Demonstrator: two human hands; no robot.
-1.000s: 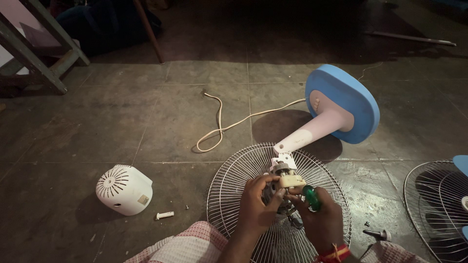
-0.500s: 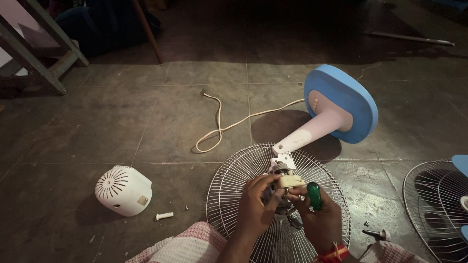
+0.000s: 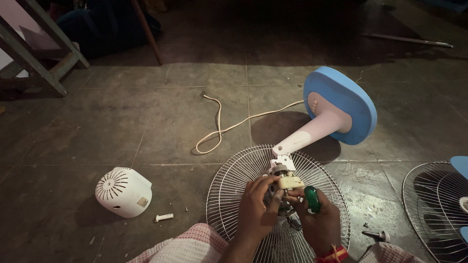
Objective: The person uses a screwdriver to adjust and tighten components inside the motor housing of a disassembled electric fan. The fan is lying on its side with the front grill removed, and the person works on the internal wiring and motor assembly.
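A table fan lies on its side on the tiled floor, its blue base (image 3: pixel 342 103) raised at the right and its white neck (image 3: pixel 312 134) running down to the bare motor (image 3: pixel 283 179). My left hand (image 3: pixel 257 210) grips the motor from the left. My right hand (image 3: pixel 319 219) holds a green-handled screwdriver (image 3: pixel 312 198) beside a cream part on the motor. Under both hands lies the round wire grille (image 3: pixel 229 190).
A white motor cover (image 3: pixel 123 191) and a small white knob (image 3: pixel 164 217) lie at the left. The cream cord (image 3: pixel 229 127) loops across the floor. Another wire grille (image 3: pixel 434 204) with a blue blade sits at the right edge. A wooden frame (image 3: pixel 39 53) stands at the top left.
My right hand has turned the screwdriver slightly and shifted it a little beside the motor. The fan and my left hand stay where they were.
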